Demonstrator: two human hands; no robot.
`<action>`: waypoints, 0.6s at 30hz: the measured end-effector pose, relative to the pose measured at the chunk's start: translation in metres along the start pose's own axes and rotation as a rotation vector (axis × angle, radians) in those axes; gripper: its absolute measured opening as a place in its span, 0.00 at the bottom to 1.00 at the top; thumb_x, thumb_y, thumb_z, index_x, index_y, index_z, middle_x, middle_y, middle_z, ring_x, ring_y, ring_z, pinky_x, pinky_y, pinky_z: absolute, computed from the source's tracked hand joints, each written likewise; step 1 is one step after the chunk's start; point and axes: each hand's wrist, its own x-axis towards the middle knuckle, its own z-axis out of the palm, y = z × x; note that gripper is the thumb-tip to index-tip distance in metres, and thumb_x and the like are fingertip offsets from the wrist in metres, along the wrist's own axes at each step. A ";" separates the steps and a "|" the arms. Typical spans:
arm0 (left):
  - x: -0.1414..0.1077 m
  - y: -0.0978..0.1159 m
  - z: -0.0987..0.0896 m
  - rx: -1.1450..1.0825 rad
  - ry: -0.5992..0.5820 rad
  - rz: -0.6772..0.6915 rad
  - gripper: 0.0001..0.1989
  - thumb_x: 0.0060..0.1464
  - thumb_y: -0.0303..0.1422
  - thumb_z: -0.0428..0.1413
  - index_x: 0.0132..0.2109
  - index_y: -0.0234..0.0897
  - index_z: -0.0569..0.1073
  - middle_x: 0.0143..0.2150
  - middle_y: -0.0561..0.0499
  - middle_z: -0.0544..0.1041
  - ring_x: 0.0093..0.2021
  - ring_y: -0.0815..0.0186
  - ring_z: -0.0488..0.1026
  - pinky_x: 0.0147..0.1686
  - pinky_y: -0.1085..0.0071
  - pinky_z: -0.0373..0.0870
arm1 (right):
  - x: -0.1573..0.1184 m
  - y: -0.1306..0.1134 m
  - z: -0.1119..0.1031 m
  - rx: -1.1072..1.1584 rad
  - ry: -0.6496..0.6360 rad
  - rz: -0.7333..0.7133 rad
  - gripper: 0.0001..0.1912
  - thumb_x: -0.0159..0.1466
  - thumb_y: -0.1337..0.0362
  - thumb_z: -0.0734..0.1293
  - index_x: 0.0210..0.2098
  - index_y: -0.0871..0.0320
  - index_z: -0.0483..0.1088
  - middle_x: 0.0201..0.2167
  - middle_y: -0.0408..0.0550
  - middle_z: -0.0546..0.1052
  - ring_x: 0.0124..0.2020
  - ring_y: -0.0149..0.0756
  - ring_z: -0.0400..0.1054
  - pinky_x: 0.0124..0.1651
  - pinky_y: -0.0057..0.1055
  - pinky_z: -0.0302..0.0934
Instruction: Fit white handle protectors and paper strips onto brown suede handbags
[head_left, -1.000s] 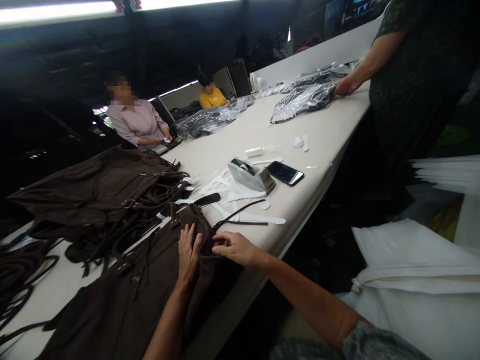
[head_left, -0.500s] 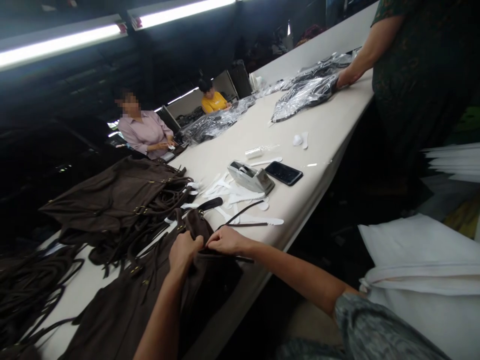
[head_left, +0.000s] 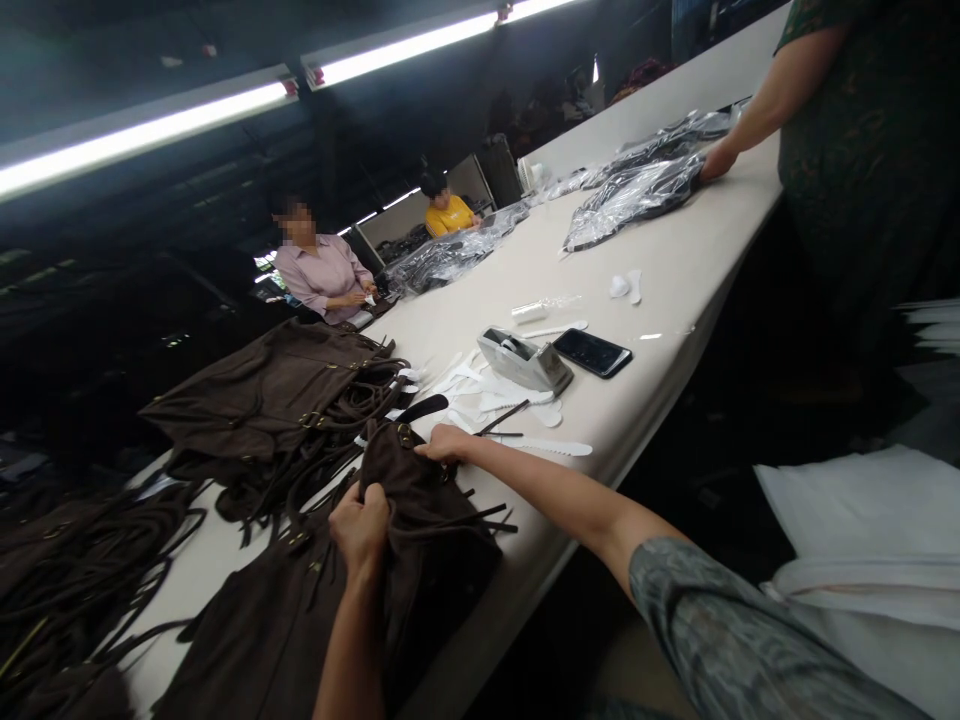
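Note:
A dark brown fabric bag with thin straps and small brass-coloured fittings lies before me at the table's near edge. My left hand is closed on the bag's edge, thumb on top. Farther up, my right hand has its fingers curled at the bag's upper part, beside a brass buckle. What lies under those fingers is partly hidden. Thin dark straps hang loose over the bag's right side.
Past my hands, the white table holds white toothed strips, a tape dispenser and a phone. Stacked brown bags lie left. Plastic-wrapped items lie farther off, one under a co-worker's hand. Two people sit opposite.
My hands have moved apart: the left is lower on the bag, the right farther up near the buckle. The bag's top now lies more spread out. The view has shifted slightly left.

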 end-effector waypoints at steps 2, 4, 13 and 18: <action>0.000 0.001 -0.001 -0.002 0.000 -0.017 0.22 0.47 0.38 0.46 0.38 0.33 0.80 0.21 0.50 0.71 0.26 0.61 0.69 0.27 0.70 0.64 | 0.007 0.001 0.004 0.054 -0.049 0.020 0.18 0.57 0.54 0.74 0.24 0.63 0.70 0.17 0.47 0.72 0.19 0.33 0.66 0.21 0.26 0.58; 0.001 0.001 -0.004 0.005 -0.003 -0.034 0.22 0.47 0.39 0.46 0.39 0.33 0.80 0.23 0.48 0.73 0.28 0.59 0.70 0.29 0.69 0.65 | 0.012 0.005 0.007 0.123 -0.094 0.035 0.21 0.57 0.50 0.74 0.24 0.62 0.68 0.16 0.43 0.69 0.16 0.29 0.61 0.19 0.25 0.55; 0.009 -0.003 -0.005 0.106 -0.027 -0.059 0.24 0.49 0.40 0.46 0.44 0.33 0.81 0.31 0.45 0.76 0.37 0.55 0.72 0.39 0.65 0.67 | 0.020 0.013 0.015 0.327 -0.169 -0.030 0.30 0.55 0.37 0.70 0.29 0.61 0.69 0.22 0.43 0.71 0.23 0.28 0.63 0.24 0.24 0.58; 0.009 -0.004 -0.008 0.140 -0.018 -0.058 0.25 0.51 0.40 0.45 0.45 0.31 0.80 0.30 0.44 0.76 0.34 0.56 0.72 0.36 0.65 0.67 | 0.019 0.013 0.024 0.264 -0.136 -0.055 0.22 0.59 0.46 0.71 0.34 0.61 0.71 0.31 0.46 0.77 0.28 0.30 0.70 0.28 0.23 0.62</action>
